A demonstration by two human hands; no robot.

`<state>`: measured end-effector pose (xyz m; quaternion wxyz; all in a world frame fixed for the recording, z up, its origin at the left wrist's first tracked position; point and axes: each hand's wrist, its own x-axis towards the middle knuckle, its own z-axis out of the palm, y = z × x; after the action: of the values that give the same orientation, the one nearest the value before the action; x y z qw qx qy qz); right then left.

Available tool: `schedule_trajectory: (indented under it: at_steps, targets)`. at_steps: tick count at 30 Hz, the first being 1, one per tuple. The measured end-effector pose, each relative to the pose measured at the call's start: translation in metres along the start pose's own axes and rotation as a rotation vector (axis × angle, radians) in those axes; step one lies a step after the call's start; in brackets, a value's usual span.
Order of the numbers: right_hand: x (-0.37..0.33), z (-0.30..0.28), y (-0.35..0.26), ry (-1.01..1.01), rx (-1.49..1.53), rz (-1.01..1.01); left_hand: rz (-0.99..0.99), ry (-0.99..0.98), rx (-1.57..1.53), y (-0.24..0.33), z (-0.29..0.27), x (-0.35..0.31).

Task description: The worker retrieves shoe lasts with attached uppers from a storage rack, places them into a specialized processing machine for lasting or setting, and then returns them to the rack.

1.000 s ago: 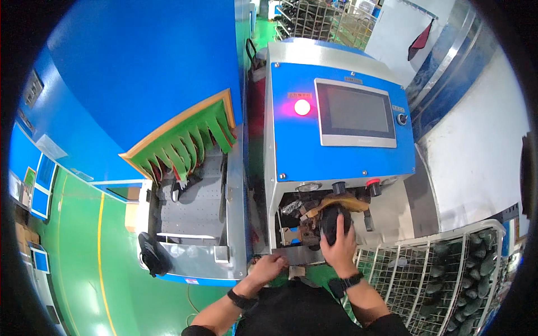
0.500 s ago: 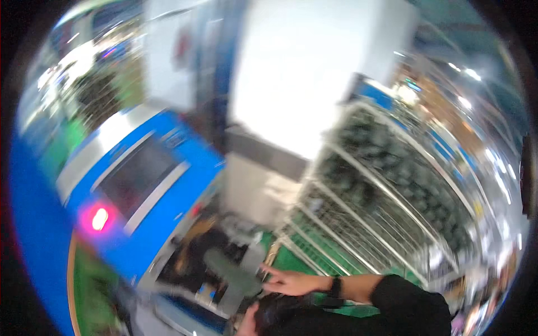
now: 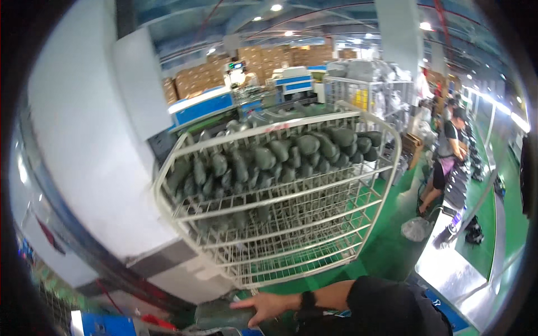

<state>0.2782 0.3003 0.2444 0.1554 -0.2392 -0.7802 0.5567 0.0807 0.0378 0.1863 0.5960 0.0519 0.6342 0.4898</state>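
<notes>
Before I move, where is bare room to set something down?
Bare-looking: green floor between white wire rack and metal bench, nearer than the plastic bag; bench top between the dark item and blue edge. Crowded: rack's upper tier, packed with dark green shoe lasts; around your right hand, by a blurred grey-green object.

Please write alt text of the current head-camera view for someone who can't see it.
The right hand is at a blurry grey-green object, before a pale wire rack holding many rounded dark forms; a co-worker is farther right.
</notes>
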Motion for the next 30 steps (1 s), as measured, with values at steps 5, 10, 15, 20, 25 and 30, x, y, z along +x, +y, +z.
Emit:
schedule_trajectory:
  at_steps: [5, 10, 15, 20, 25, 30]
  targets:
    - [-0.107, -0.156, -0.014, 1.094, -0.384, -0.015, 0.011, -0.079, 0.269, 0.050, 0.078, 0.020]
    - [-0.219, -0.297, -0.023, 1.641, -0.882, -0.077, 0.019, -0.153, 0.494, 0.087, 0.167, 0.043]
    - [-0.297, -0.411, -0.024, 1.679, -0.828, 0.365, 0.017, -0.164, 0.653, 0.108, 0.237, 0.054]
    - [-0.328, -0.496, 0.037, 1.662, -1.003, 0.284, -0.010, -0.151, 0.749, 0.120, 0.278, 0.060]
    - [-0.347, -0.484, 0.015, 1.675, -0.700, 0.305, -0.045, -0.104, 0.764, 0.119, 0.287, 0.060]
    - [-0.331, -0.473, 0.018, 1.638, -0.613, 0.323, -0.091, -0.054, 0.766, 0.114, 0.281, 0.058]
